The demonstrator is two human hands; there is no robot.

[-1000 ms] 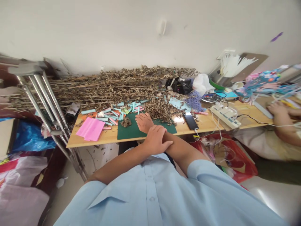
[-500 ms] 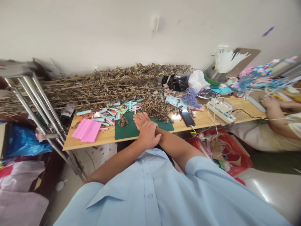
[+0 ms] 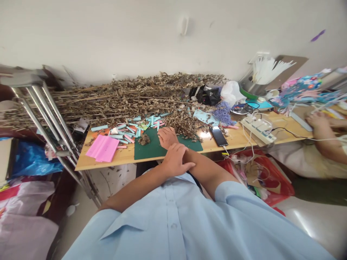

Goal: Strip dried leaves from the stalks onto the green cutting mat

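At the frame's centre, the left hand lies across the right forearm, thumb apart; the right hand, fingers loosely extended, is over the green cutting mat, near 1 brown dried-leaf clump.

The mat is green, the folded paper pink.
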